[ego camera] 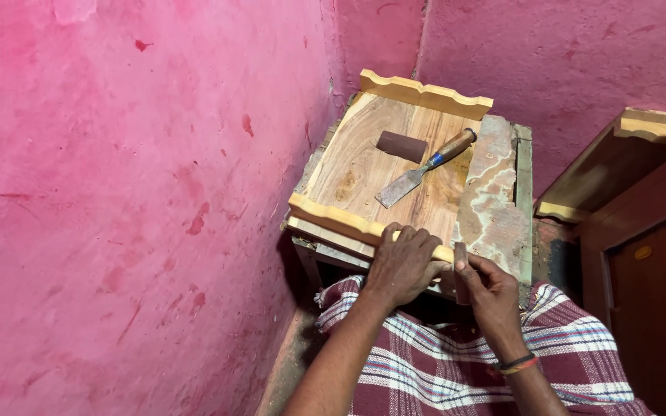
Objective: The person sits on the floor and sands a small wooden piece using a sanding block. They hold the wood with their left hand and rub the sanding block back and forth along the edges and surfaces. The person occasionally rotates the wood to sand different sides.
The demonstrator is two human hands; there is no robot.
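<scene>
A wooden panel [364,166] with pale scalloped mouldings along its near edge [333,217] and far edge [425,94] lies on a small table. My left hand [402,266] presses down on the right end of the near moulding. My right hand [491,293] holds a small dark piece, likely folded sandpaper [461,270], upright against that moulding's end. A chisel [425,168] with a wooden handle and a blue band rests on the panel. Beside it lies a dark brown block [401,145].
Pink plaster walls [132,192] close in on the left and behind. A worn board [495,192] forms the table's right part. A dark wooden cabinet [634,223] with similar pale moulding stands to the right. A checked cloth [456,362] covers my lap.
</scene>
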